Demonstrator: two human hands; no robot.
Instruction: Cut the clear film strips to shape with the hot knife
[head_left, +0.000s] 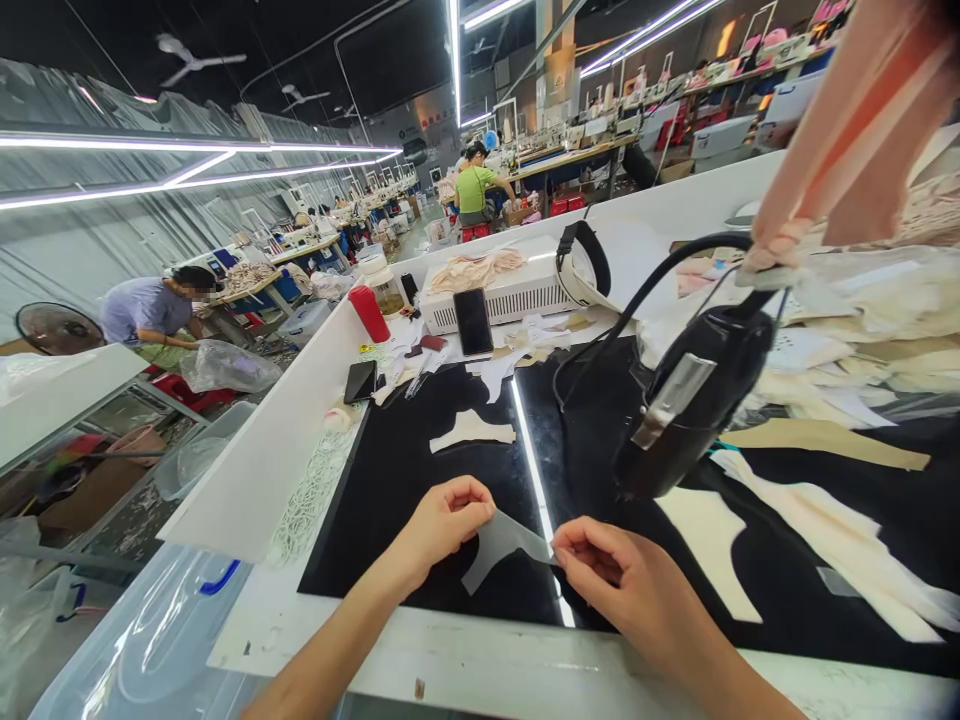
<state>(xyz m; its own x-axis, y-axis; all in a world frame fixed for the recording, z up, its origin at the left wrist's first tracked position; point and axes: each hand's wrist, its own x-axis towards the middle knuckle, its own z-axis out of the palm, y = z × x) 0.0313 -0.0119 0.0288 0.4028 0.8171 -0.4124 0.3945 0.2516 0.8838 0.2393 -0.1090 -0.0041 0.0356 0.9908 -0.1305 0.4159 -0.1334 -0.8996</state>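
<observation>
Holding: both hands pinch one thin, pale, see-through piece just above the black mat, near the front edge of the bench.
Left hand: fingers curled in, thumb and fingertips closed on the piece's upper left edge.
Right hand: thumb and forefinger closed on the piece's right tip, the other fingers loosely bent.
Piece, axis: curved; its long axis runs roughly left to right between the hands. One tip points right into the right hand, and a broader lobe points down-left toward the person.
Strip: a bright line of light crosses the mat and passes under the piece's right tip.
Cut shape: cream, flat on the mat, well beyond the piece.
Tool: black, on a cable, hanging over the mat to the right.
Phones: one leans on a white box; another lies at the mat's far left corner.
Writing: red signs on the far wall, too small to read.
</observation>
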